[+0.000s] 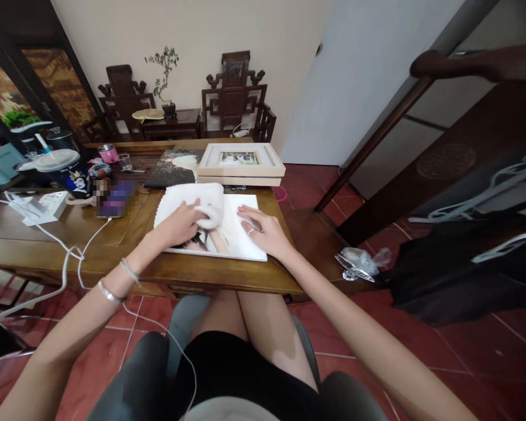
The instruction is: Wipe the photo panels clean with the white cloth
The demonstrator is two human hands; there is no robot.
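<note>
A white fluffy cloth (170,202) covers the left part of a flat white photo panel (241,248) that lies on the wooden table. My left hand (186,223) is closed on the cloth, its fingers sunk into a fold and pressing it against the panel. Below the cloth, part of a printed picture shows on the panel's surface. On the panel's right side rests my right hand (263,228), fingers stretched out, a ring on one of them. It holds nothing. The rest of the picture is hidden under the cloth.
Behind the panel, light wood picture frames (241,166) are stacked beside a dark printed sheet (173,166). To the left are a phone (118,199) on a charging cable, a power strip (48,207), a pink cup (108,154) and a small glass (125,162).
</note>
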